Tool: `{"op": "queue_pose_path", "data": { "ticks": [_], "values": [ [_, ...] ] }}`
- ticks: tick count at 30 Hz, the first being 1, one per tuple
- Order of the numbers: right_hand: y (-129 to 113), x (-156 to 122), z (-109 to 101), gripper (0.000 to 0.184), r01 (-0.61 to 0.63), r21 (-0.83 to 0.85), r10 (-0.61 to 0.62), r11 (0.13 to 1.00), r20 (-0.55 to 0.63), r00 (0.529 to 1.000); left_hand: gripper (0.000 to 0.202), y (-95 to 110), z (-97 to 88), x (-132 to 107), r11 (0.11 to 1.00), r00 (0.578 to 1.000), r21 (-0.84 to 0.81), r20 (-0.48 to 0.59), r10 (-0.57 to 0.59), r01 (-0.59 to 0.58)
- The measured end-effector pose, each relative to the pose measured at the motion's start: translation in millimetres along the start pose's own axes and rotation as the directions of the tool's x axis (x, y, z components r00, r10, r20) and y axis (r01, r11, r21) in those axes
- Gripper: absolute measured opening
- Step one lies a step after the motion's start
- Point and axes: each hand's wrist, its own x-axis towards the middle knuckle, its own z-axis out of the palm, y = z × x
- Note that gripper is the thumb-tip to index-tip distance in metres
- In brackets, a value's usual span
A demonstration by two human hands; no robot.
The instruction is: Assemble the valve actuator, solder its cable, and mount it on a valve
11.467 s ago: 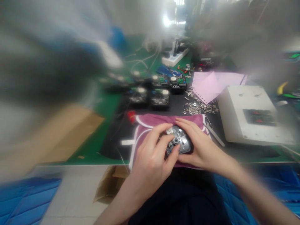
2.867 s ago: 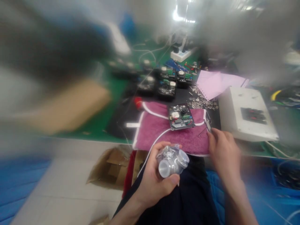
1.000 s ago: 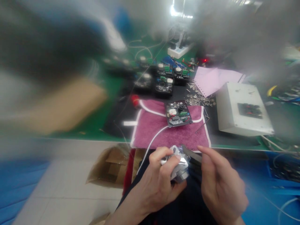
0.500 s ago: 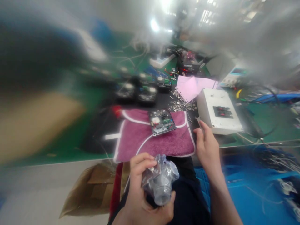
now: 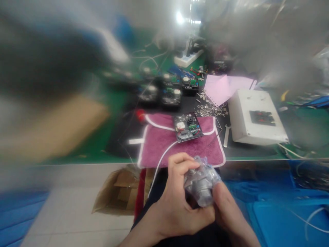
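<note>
While the left hand (image 5: 180,204) clasps a plastic-wrapped part (image 5: 202,183) at the lower centre of the head view, the right hand (image 5: 228,209) touches its right side, though whether it grips cannot be told. Mid-frame, a circuit-board unit (image 5: 187,128) rests on a purple cloth (image 5: 159,145); a wrench (image 5: 226,136) lies right of centre.

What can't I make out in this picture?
In the head view:
Wrapped part: exact shape obscured by crinkled, clear wrapping and the left hand.
Right hand: most fingers hidden behind the hand itself.
Circuit board: any lettering too small to read.
Tan shape at left: too blurred to identify.
Blue thing, lower right: cut off by the bottom edge.
</note>
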Motion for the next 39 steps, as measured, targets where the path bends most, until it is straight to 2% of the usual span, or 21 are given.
{"op": "queue_pose_path", "data": {
  "ticks": [3, 6, 9, 12, 16, 19, 22, 26, 31, 35, 39],
  "values": [
    [7.1, 6.9, 8.8, 0.053, -0.008, 0.148, 0.016, 0.989, -0.047, 0.999, 0.08, 4.6, -8.5, 12.1, 1.0, 0.991, 0.031, 0.137, 0.0, -0.004],
    [4.9, 12.6, 10.7, 0.053, 0.009, 0.153, 0.005, 0.988, -0.091, 0.996, 0.08, 7.1, -20.8, 21.5, 0.997, 0.962, -0.004, 0.264, -0.071, 0.075],
    [-3.8, 17.3, 9.0, 0.051, 0.112, 0.01, -0.11, 0.994, -0.124, 0.986, 0.055, 4.6, -27.5, 28.7, 0.996, 0.975, 0.008, 0.204, -0.089, 0.089],
    [-14.2, 21.8, 8.6, 0.053, 0.199, -0.205, -0.228, 0.958, -0.127, 0.965, 0.033, 1.5, -29.5, 35.5, 0.994, 0.993, 0.112, 0.115, -0.028, 0.015],
    [-19.5, 25.3, 9.0, 0.059, 0.232, -0.374, -0.298, 0.898, -0.127, 0.946, 0.034, 1.9, -33.1, 39.7, 0.958, 0.984, 0.26, 0.154, 0.086, -0.125],
    [-15.6, 26.1, 9.2, 0.062, 0.246, -0.461, -0.35, 0.853, -0.156, 0.924, 0.044, 1.5, -34.0, 36.2, 0.87, 0.957, 0.41, 0.208, 0.203, -0.274],
    [-11.3, 26.9, 11.6, 0.064, 0.235, -0.435, -0.354, 0.869, -0.214, 0.91, 0.049, -2.5, -31.3, 30.1, 0.758, 0.921, 0.524, 0.247, 0.301, -0.388],
    [-11.1, 29.3, 14.7, 0.072, 0.235, -0.254, -0.297, 0.938, -0.242, 0.924, 0.043, -7.7, -27.4, 26.6, 0.697, 0.894, 0.564, 0.215, 0.394, -0.443],
    [-9.0, 31.8, 8.1, 0.086, 0.139, -0.244, -0.206, 0.96, -0.276, 0.939, 0.04, -9.5, -23.2, 28.2, 0.749, 0.86, 0.422, 0.246, 0.447, -0.51],
    [0.4, 29.9, 6.7, 0.086, 0.082, -0.128, -0.115, 0.988, -0.273, 0.955, 0.035, -15.2, -15.5, 21.7, 0.81, 0.885, 0.359, 0.146, 0.442, -0.464],
    [0.8, 28.2, 14.7, 0.084, 0.09, -0.168, -0.146, 0.982, -0.358, 0.922, 0.035, -18.4, -11.9, 13.3, 0.818, 0.911, 0.42, 0.06, 0.408, -0.394]
  ]
}}
